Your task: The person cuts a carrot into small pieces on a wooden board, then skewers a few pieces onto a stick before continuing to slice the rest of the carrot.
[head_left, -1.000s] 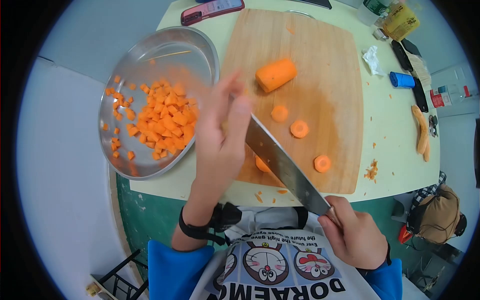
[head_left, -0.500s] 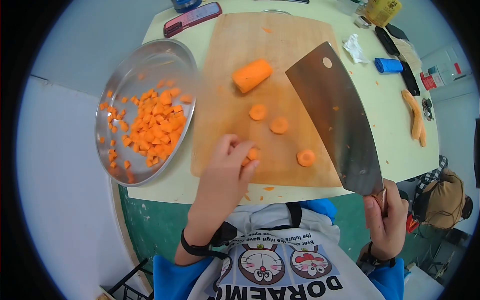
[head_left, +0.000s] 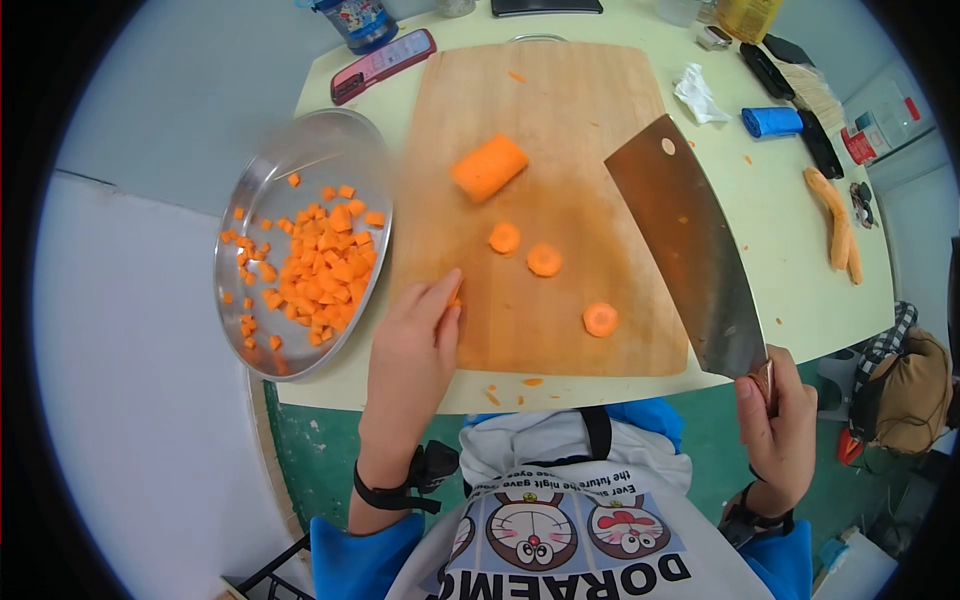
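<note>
My left hand [head_left: 412,340] is over the left edge of the wooden cutting board [head_left: 600,90], fingers pinched on a carrot piece [head_left: 456,298] that is mostly hidden. In my right hand [head_left: 780,425] is the handle of a cleaver [head_left: 690,240], its broad blade slanting up and left over the board's right side. A thick carrot chunk [head_left: 489,168] lies on the board, with carrot slices [head_left: 544,260] below it and a lone carrot slice [head_left: 600,320] nearer me. Left of the board, a metal tray [head_left: 262,165] holds diced carrot [head_left: 325,265].
A phone [head_left: 384,66] and a blue cup [head_left: 360,22] stand at the back left. To the right are crumpled tissue [head_left: 700,93], a blue roll [head_left: 772,122], black items [head_left: 820,145] and long orange peeled pieces [head_left: 838,225]. Carrot scraps [head_left: 533,382] dot the table's front edge.
My left hand has moved left across the board toward the tray, carrying the carrot piece. My right hand still grips the cleaver. The view has shifted slightly.
</note>
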Tool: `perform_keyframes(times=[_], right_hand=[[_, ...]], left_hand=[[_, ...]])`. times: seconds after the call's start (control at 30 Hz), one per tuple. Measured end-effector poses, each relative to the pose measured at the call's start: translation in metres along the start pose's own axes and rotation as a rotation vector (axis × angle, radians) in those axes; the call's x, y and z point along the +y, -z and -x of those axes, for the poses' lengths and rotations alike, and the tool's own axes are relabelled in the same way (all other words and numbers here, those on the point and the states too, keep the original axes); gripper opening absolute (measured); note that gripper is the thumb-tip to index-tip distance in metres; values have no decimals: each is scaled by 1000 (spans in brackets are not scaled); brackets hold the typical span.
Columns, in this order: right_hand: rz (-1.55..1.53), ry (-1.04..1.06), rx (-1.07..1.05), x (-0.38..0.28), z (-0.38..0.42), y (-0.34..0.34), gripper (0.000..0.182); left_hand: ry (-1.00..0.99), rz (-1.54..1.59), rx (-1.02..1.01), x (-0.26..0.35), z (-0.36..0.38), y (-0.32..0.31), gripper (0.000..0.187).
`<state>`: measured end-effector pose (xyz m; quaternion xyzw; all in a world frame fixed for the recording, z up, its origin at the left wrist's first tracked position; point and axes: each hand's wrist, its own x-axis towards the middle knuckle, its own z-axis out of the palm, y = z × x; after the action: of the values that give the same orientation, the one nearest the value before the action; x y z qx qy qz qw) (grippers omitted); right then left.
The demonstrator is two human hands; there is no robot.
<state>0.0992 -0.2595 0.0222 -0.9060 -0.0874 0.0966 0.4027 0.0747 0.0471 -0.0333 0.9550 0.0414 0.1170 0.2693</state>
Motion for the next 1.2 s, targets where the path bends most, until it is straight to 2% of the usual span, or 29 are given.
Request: perform_keyframes(times=[0.03, 0.1, 0.13, 0.23, 0.3, 0.4, 0.43, 0.5, 0.53, 0.6, 0.67, 0.7, 0.77, 0.8, 0.87, 1.0, 1.07, 1.1, 1.17, 1.2], right_hand=[[-10, 9, -4, 1, -1, 0, 19], [17, 8, 11, 2, -2, -2, 20], [15, 19, 19, 7, -2, -3, 19], [17, 15, 3, 11, -5, -6, 18], [65, 77, 4, 9, -7, -8, 17], [65, 70, 13, 12, -6, -10, 17], [48, 44, 1, 14, -6, -9, 17], [37, 14, -7, 14, -6, -9, 17], [35, 16, -20, 13, -7, -8, 18], [43, 15, -23, 14, -5, -7, 18], [21, -1, -11, 17, -5, -9, 18], [26, 9, -13, 15, -5, -9, 18], [19, -19, -4, 12, -5, -10, 19], [22, -3, -7, 13, -5, -9, 19], [39, 2, -3, 17, -4, -6, 18], [-17, 31, 85, 9, -2, 3, 16], [-29, 10, 76, -1, -2, 6, 16], [-39, -14, 67, -4, -2, 6, 16], [-16, 21, 70, 1, -4, -1, 16], [4, 59, 74, 2, -4, -4, 17]], left_hand=[[3, -13, 6, -4, 0, -2, 31], [346, 564, 52, -12, -3, 1, 30], [413, 746, 62, -10, -5, 8, 31], [447, 865, 173, -12, -6, 23, 30], [448, 834, 209, -23, -4, 34, 34], [427, 512, 363, -53, -2, 42, 34], [427, 507, 370, -57, -1, 43, 34], [364, 3, 414, -53, -5, 43, 31], [361, 11, 414, -47, -5, 39, 31], [57, -403, 484, -20, -8, 26, 28], [12, 52, 168, 15, -7, 1, 27], [-171, 133, 55, 24, -6, -20, 28], [-306, 174, -68, 53, -7, -44, 29], [-302, 170, -53, 60, -9, -52, 29], [-334, -63, -99, 68, -12, -61, 28], [-281, -70, -210, 61, -11, -55, 25], [-118, -25, -222, 50, -2, -48, 21], [-117, -22, -225, 45, 2, -42, 21], [-72, -64, -76, 36, 9, -26, 20], [-70, -60, -81, 32, 11, -21, 20]])
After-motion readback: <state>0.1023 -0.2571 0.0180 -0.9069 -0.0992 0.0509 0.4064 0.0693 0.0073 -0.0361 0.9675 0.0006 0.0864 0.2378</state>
